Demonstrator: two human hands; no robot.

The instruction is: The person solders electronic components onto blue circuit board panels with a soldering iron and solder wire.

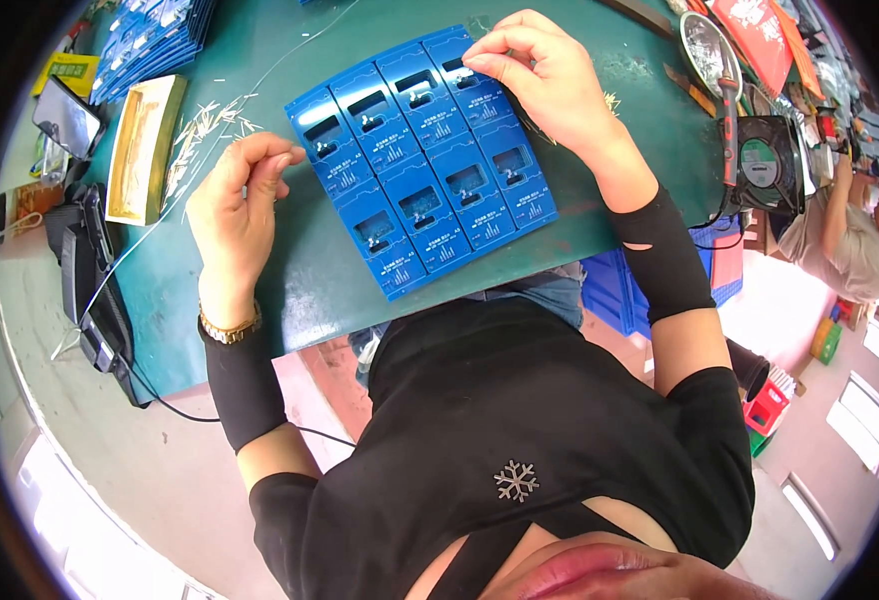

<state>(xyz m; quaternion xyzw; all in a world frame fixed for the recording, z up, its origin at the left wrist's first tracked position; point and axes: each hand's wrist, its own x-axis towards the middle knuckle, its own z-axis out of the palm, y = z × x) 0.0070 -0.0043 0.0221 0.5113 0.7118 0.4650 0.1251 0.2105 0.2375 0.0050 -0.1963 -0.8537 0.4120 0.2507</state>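
Note:
A blue panel of joined circuit boards [422, 172] lies on the green work surface [305, 270] in front of me. Each board in it has a rectangular cut-out, and small light-coloured parts sit at these openings. My right hand [552, 85] is over the panel's far right corner, thumb and forefinger pinched together at a cut-out. My left hand [238, 205] hovers beside the panel's left edge, its fingers curled and the thumb pressed to them. Whatever either pinch holds, if anything, is too small or hidden to make out.
Blue circuit boards [157, 45] are stacked at the far left. Thin pale slivers [205, 135] lie near a narrow wooden box [173, 130] and a phone [68, 115]. At the right are a black fan [763, 168], a red-and-black handle [730, 130] and another person [840, 245].

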